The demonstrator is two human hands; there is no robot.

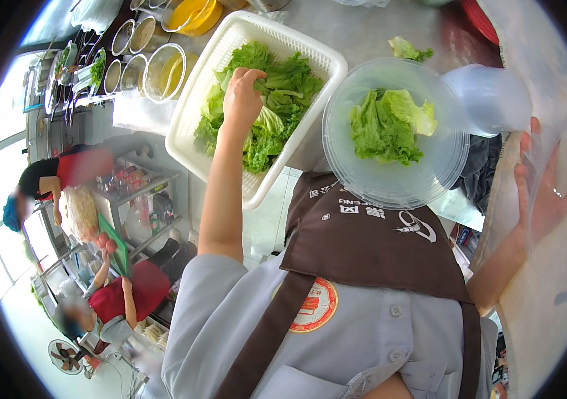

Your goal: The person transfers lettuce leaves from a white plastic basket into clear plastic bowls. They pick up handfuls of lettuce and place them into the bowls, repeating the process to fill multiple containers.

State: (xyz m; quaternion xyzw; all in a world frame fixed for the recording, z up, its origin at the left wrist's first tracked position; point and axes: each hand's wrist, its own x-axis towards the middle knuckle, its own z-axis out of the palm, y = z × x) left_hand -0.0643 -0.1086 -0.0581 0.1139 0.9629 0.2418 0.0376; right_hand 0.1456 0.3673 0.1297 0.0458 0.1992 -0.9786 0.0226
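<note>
My left hand is over green lettuce leaves in a white perforated plastic basket. Its fingers are bent at the leaves; whether they grip one is hidden. To the right of the basket, a round translucent plastic container holds a few lettuce leaves. Farther right, my right hand has its fingers spread, partly behind thin clear plastic film. Just beyond its fingertips is a translucent white plastic vessel, touching or close to the round container.
A loose lettuce piece lies on the metal counter. Tubs, one with yellow contents, stand at upper left. A red object is at upper right. Two people work at left, near a metal shelf and a green board.
</note>
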